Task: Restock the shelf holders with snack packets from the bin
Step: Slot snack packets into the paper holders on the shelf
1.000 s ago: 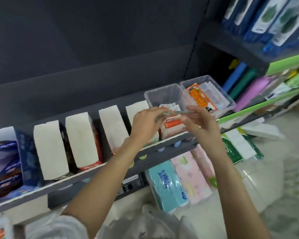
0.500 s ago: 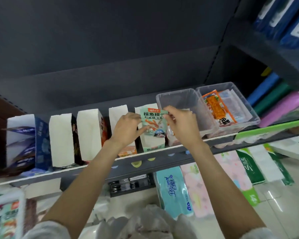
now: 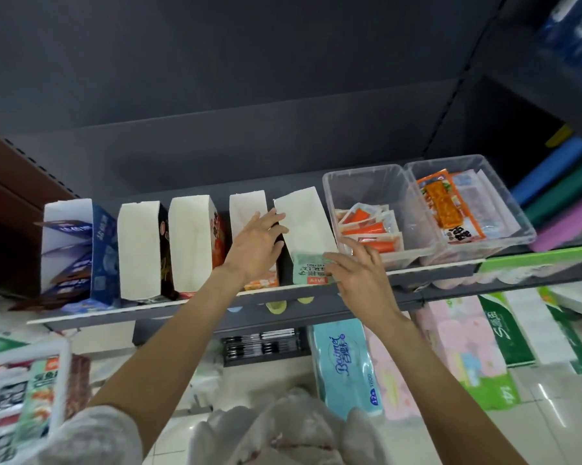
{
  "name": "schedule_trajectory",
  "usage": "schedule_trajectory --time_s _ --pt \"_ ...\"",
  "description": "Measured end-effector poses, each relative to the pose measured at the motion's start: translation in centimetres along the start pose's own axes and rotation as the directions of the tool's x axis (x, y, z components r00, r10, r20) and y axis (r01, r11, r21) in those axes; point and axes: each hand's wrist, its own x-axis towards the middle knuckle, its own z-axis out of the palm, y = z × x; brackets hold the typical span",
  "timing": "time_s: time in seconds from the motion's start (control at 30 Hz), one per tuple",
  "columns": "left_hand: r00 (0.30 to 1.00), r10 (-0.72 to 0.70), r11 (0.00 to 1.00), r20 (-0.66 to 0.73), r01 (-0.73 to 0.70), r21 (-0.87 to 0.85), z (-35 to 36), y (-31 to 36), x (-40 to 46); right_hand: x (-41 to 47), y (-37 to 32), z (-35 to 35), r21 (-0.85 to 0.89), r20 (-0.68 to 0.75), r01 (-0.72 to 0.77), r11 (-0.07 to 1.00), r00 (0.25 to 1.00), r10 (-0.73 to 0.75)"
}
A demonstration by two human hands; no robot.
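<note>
A row of white cardboard shelf holders stands on the grey shelf. My left hand rests with straight fingers on the left wall of the rightmost holder. A pale green snack packet lies face down at the front of that holder. My right hand touches the packet's right edge with relaxed fingers. Right of the holder stands a clear bin with several orange and white snack packets.
A second clear bin holds orange packets at the far right of the shelf. A blue holder ends the row on the left. Tissue packs stand below the shelf. A white basket with packets sits at lower left.
The green packet, held upright by both hands before, now lies in the rightmost holder. My left hand has moved to the holder's wall and my right hand has loosened at the packet's edge.
</note>
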Motion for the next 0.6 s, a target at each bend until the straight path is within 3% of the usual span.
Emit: schedule_trajectory --time_s 0.13,0.3,0.6 --pt "0.999 0.034 0.999 -0.019 -0.035 -0.021 -0.4 -0.1 0.6 0.4 -0.8 -0.5 -0.019 0.019 -0.101 0.995 0.995 0.101" --pt "0.998 0.043 0.999 -0.037 -0.043 -0.006 -0.9 -0.8 0.7 1.0 -1.6 -0.2 -0.017 -0.083 -0.055 0.998 0.995 0.053" --pt "1.000 0.026 0.999 0.014 -0.025 -0.034 -0.6 -1.2 -0.5 -0.2 -2.7 0.7 0.049 -0.042 -0.074 0.996 0.996 0.076"
